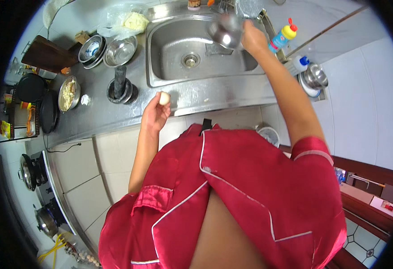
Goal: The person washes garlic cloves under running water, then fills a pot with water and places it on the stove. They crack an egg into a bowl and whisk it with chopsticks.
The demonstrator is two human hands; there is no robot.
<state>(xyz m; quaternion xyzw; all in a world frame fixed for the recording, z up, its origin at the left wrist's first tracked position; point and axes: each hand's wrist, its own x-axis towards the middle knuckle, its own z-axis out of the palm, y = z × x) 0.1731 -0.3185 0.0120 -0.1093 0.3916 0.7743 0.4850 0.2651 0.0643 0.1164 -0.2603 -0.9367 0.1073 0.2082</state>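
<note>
My left hand holds a small pale round item, perhaps a peeled egg or an onion, above the front edge of the steel counter. Over the right side of the steel sink, my right hand grips a shiny metal bowl, blurred by motion. A dark stone mortar with its pestle stands left of the sink. Behind it an empty steel bowl rests beside stacked bowls. Further left is a metal bowl of pale shredded food.
A plastic bag with pale food lies behind the bowls. Right of the sink stand a yellow-capped blue bottle, a white bottle and metal bowls. A wooden board and black pans are at left. A bucket sits below the counter.
</note>
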